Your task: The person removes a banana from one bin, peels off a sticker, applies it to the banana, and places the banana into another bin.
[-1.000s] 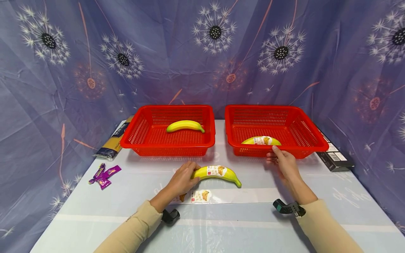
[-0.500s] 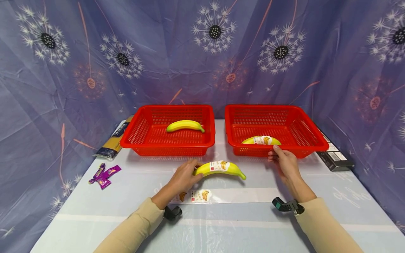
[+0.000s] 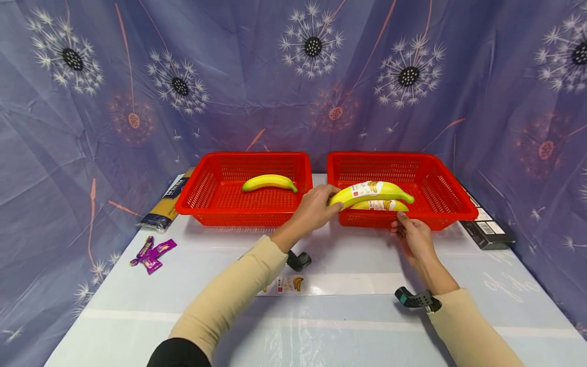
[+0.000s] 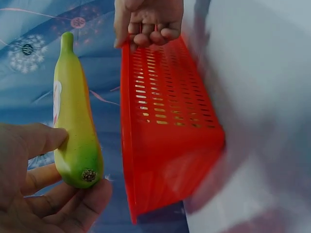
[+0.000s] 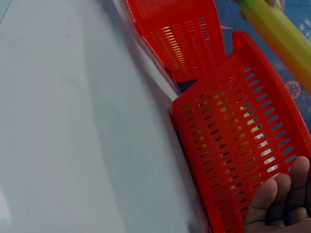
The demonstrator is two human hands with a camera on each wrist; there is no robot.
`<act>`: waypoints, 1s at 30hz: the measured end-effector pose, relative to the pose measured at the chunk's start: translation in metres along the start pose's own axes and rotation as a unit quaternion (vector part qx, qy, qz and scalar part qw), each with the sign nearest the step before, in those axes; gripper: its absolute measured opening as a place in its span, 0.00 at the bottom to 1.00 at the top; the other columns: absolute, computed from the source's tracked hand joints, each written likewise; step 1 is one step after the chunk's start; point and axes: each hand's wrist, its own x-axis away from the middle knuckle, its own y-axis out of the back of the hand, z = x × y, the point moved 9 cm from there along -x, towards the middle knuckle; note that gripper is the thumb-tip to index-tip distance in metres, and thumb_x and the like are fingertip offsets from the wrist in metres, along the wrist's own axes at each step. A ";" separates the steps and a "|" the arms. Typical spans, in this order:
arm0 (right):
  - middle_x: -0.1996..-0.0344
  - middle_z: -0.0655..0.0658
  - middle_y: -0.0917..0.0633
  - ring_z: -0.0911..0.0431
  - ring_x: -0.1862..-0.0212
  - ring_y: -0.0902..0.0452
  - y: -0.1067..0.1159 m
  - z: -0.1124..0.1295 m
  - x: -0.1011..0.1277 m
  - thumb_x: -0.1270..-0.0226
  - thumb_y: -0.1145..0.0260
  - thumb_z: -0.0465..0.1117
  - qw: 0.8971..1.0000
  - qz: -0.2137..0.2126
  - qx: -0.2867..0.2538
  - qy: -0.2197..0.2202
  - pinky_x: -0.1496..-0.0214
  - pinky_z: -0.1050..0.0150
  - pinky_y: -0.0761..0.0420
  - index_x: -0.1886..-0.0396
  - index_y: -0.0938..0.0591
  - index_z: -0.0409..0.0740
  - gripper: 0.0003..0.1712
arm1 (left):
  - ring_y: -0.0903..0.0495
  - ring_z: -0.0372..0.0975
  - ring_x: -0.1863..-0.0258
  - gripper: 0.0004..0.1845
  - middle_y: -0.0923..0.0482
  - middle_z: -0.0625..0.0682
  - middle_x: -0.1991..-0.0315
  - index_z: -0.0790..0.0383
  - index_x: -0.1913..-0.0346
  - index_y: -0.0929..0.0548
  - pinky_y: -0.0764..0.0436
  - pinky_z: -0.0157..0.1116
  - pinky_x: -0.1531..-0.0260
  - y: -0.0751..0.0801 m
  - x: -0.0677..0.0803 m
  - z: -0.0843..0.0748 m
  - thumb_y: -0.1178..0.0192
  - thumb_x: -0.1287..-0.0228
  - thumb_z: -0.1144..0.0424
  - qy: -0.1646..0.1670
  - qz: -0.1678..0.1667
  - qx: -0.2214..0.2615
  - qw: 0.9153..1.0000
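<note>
Left hand (image 3: 316,206) grips a stickered banana (image 3: 370,191) over the right red basket (image 3: 451,196) – right hand (image 3: 412,238) pinches that basket's front rim.

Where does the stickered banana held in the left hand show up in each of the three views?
Head: the held banana is centre-right, over the right basket's near left corner, in the left hand's grip.
Left wrist: at the left, running upward from the fingers.
Right wrist: top right corner, blurred.
Shared landmark: the right basket's slotted red wall.
</note>
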 end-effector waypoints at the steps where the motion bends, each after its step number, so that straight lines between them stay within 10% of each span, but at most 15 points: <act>1: 0.83 0.52 0.17 0.60 0.78 0.23 0.000 0.000 0.000 0.35 0.37 0.45 1.000 0.000 0.000 0.000 0.69 0.70 0.21 0.78 0.18 0.43 0.14 | 0.25 0.38 0.60 0.17 0.20 0.50 0.55 0.58 0.47 0.21 0.25 0.33 0.58 -0.004 -0.007 -0.004 0.41 0.38 0.56 0.001 0.004 -0.012 1.000; 9: 0.83 0.53 0.17 0.60 0.78 0.23 0.001 0.000 0.001 0.35 0.37 0.45 1.000 -0.005 0.011 0.003 0.69 0.70 0.20 0.78 0.17 0.43 0.15 | 0.23 0.37 0.56 0.18 0.19 0.48 0.53 0.55 0.46 0.20 0.26 0.34 0.53 -0.036 -0.045 -0.027 0.42 0.36 0.54 0.000 0.049 -0.094 0.994; 20: 0.83 0.53 0.17 0.61 0.79 0.23 0.004 -0.001 -0.001 0.36 0.36 0.46 1.000 -0.009 0.018 0.012 0.70 0.70 0.20 0.80 0.18 0.44 0.15 | 0.25 0.35 0.63 0.13 0.21 0.45 0.59 0.54 0.53 0.23 0.25 0.30 0.65 -0.066 -0.060 -0.032 0.39 0.38 0.55 0.041 0.105 -0.156 0.981; 30: 0.83 0.53 0.17 0.60 0.79 0.23 0.004 0.000 -0.001 0.37 0.35 0.46 1.000 -0.008 0.011 0.010 0.70 0.70 0.21 0.79 0.17 0.44 0.14 | 0.21 0.41 0.56 0.16 0.22 0.50 0.54 0.56 0.49 0.25 0.20 0.36 0.56 -0.061 -0.067 -0.021 0.40 0.39 0.55 0.065 0.026 -0.190 0.979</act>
